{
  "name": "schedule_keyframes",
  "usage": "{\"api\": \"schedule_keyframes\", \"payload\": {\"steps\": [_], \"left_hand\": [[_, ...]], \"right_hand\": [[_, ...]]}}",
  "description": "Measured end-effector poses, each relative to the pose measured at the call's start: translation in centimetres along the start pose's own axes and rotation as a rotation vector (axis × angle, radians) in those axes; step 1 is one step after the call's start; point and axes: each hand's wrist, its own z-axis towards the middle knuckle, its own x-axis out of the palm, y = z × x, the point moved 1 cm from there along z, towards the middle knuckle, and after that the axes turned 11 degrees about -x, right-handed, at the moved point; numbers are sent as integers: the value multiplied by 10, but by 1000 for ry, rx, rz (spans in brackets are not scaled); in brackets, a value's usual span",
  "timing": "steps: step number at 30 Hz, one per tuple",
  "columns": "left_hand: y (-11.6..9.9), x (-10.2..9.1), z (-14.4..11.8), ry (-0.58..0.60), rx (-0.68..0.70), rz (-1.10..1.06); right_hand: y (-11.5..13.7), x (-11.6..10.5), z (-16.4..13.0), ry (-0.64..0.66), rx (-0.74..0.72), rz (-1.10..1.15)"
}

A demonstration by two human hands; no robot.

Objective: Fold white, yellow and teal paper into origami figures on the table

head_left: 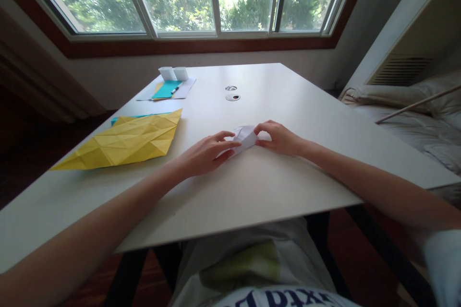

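A small folded piece of white paper [245, 137] lies on the white table [273, 187] near its middle. My left hand [203, 156] presses on the paper's left end with fingers stretched flat. My right hand [279, 138] pinches the paper's right end between thumb and fingers. Both forearms rest across the table's front edge.
A large creased yellow paper sheet [126, 141] lies at the left, with a teal sheet's edge [144, 116] showing behind it. Farther back sit teal paper with a pen [168, 89] and two small white boxes [173, 73]. Two cable holes [232, 97] mark the table's middle. A bed [410, 120] stands right.
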Motion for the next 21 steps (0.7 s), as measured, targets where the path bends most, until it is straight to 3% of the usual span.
{"api": "schedule_keyframes", "payload": {"steps": [7, 13, 21], "left_hand": [[5, -1, 4, 9, -27, 16], [11, -1, 5, -14, -160, 164], [22, -1, 5, -26, -205, 261]], "right_hand": [[0, 1, -1, 19, -91, 32], [1, -4, 0, 89, -213, 10], [2, -6, -1, 139, -248, -20]]}}
